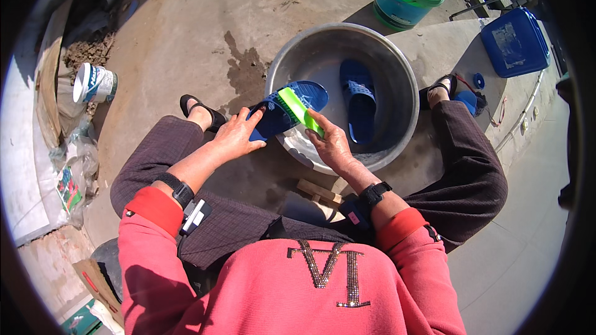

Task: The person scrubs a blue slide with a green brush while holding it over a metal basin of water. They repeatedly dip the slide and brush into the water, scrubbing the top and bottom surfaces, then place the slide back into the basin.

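My left hand (238, 134) grips a blue plastic slipper (313, 95) by one end, over the left rim of a round metal basin (404, 135). In my right hand (331, 143) is a bright green scrubbing brush (298, 106), its bristles against the slipper's strap. The slipper's far end reaches over the inside of the basin. A second blue slipper (362, 118) lies in the basin, to the right of the brush. Part of the held slipper is hidden by my left fingers and the brush.
Beyond the basin stands a green bucket (404, 9). A blue lidded container (514, 46) sits on the concrete ledge at right. Far left, a small white pail (94, 84) lies tipped by plastic bags. Wooden pieces (320, 192) lie between my legs. A wet patch (247, 67) darkens the floor.
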